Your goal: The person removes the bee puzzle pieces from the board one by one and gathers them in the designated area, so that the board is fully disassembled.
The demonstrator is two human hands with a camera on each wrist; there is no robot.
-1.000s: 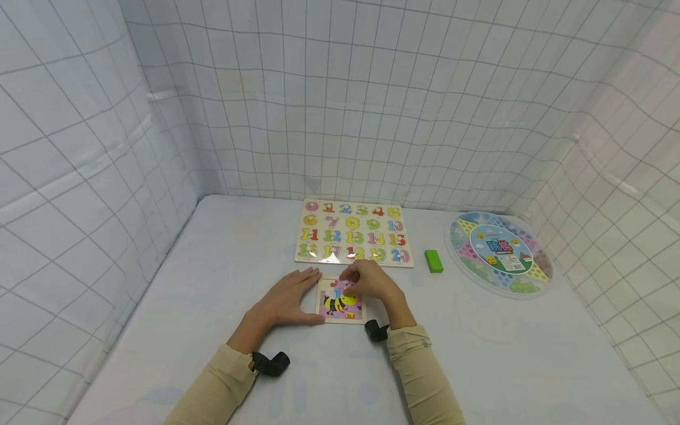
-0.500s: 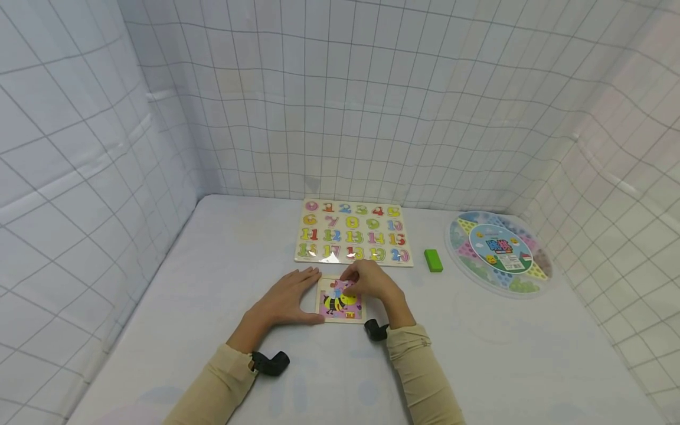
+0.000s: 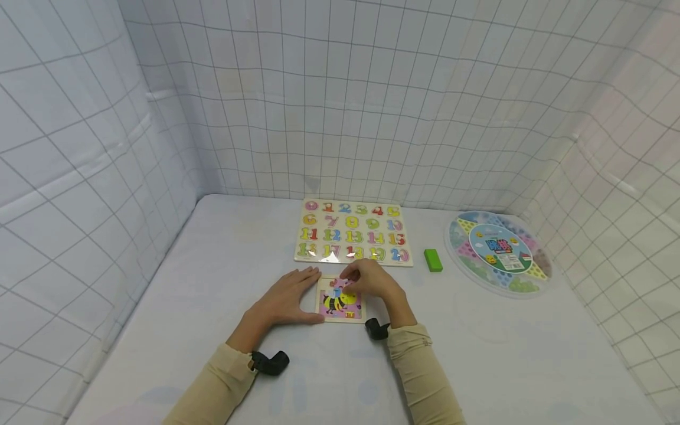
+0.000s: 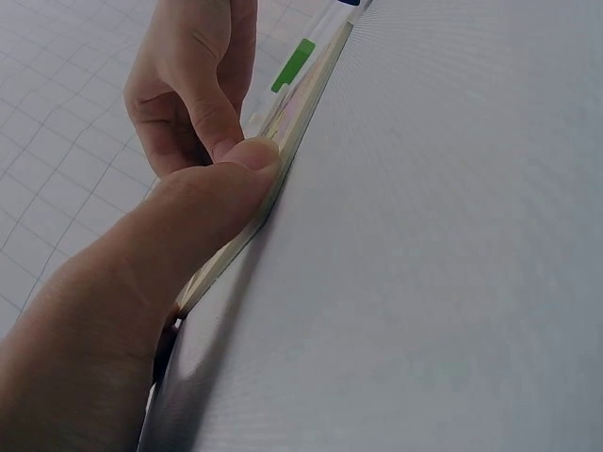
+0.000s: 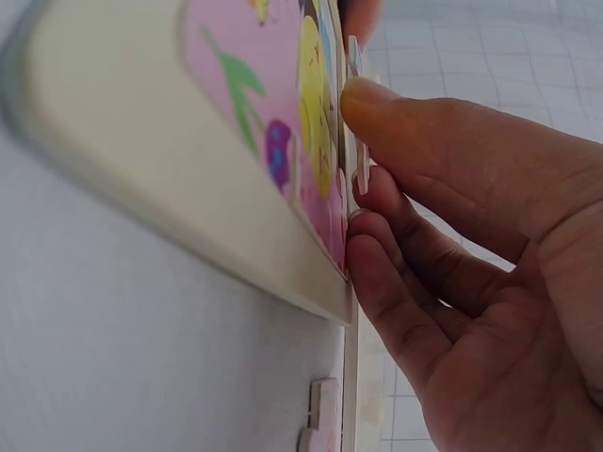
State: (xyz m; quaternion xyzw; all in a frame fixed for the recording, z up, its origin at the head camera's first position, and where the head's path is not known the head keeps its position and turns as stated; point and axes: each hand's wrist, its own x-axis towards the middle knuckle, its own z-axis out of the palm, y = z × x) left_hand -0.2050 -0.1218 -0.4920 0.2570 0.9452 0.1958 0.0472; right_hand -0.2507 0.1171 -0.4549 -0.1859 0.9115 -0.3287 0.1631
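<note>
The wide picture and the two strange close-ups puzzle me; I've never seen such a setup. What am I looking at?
There is no robot here, only a person's two bare hands. The wide picture comes from a camera worn on the head. Each close-up comes from a camera worn on a wrist; in the wide picture, a black device sits at each wrist. On the white surface lie a small bee puzzle, a number board, a green block and a round, colourful board. The left hand touches the puzzle's left side. The right hand pinches a thin puzzle piece over the puzzle, as its own close-up shows.
</note>
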